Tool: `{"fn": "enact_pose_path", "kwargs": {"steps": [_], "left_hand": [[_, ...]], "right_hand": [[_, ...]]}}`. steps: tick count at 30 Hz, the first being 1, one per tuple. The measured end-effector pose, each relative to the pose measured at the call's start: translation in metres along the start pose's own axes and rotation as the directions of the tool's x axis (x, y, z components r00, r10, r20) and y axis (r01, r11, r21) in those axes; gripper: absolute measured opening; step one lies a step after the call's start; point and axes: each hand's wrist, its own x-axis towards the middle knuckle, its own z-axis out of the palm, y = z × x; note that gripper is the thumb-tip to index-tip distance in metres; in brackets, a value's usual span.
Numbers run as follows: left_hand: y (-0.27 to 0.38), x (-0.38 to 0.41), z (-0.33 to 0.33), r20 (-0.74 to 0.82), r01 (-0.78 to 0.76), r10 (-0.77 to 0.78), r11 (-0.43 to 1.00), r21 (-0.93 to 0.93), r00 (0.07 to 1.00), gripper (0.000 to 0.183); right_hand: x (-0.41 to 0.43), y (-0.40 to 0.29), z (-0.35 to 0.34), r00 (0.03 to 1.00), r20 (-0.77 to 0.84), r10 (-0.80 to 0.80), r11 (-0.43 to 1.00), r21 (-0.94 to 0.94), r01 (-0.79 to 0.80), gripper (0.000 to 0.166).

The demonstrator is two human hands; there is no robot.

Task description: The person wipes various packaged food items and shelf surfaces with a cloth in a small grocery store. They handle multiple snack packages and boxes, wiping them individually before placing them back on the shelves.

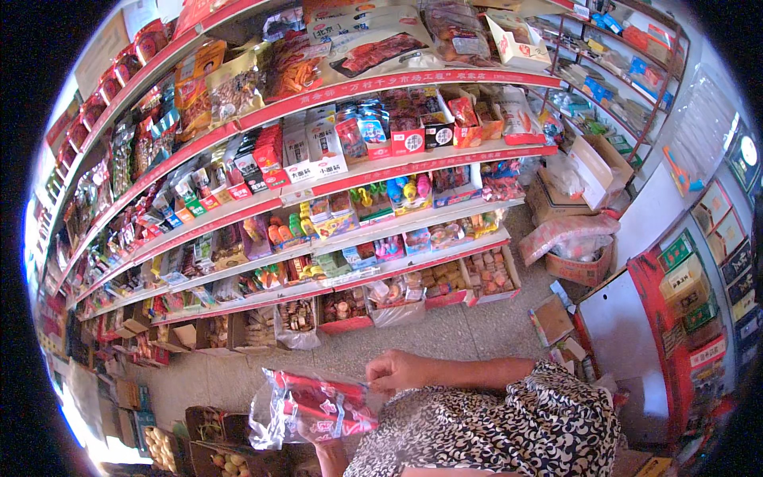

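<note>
A clear plastic bag (268,411) of red snack packets (328,402) is held in front of my patterned top. My left hand (322,432) grips it from below, its fingers partly hidden by the packets. At the bag's right end, my right hand (390,371) has its fingers curled closely against the plastic edge and appears to pinch it; the fingertips are hard to make out. My right forearm stretches across from a black-and-white sleeve (554,393).
Tiered shop shelves (417,158) full of packaged snacks stand ahead, with open cartons (343,310) along their foot. More cardboard boxes (578,256) are stacked at the right on the tiled floor (477,334). Produce crates (220,453) lie lower left.
</note>
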Motion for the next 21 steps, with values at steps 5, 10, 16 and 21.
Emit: {"fn": "enact_pose_path", "kwargs": {"steps": [5, 10, 16, 21], "left_hand": [[0.004, 0.000, 0.014, -0.274, 0.079, -0.103, 0.992, -0.097, 0.956, 0.063], [0.015, 0.008, -0.014, -0.228, 0.070, -0.040, 0.990, 0.126, 0.973, 0.049], [0.037, 0.015, 0.027, -0.031, 0.129, -0.125, 0.963, 0.237, 0.992, 0.066], [0.027, 0.010, 0.026, 0.004, 0.165, -0.172, 0.953, 0.254, 0.985, 0.068]], "right_hand": [[0.005, 0.088, -0.002, 0.967, -0.124, 0.222, 0.964, 0.179, -0.198, 0.018], [0.008, 0.057, -0.030, 0.972, -0.227, 0.056, 0.807, -0.564, -0.178, 0.020], [0.019, -0.084, -0.039, 0.877, -0.389, -0.283, 0.923, -0.357, 0.139, 0.023], [0.042, -0.112, -0.007, 0.951, -0.148, -0.270, 0.888, -0.419, 0.187, 0.029]]}}
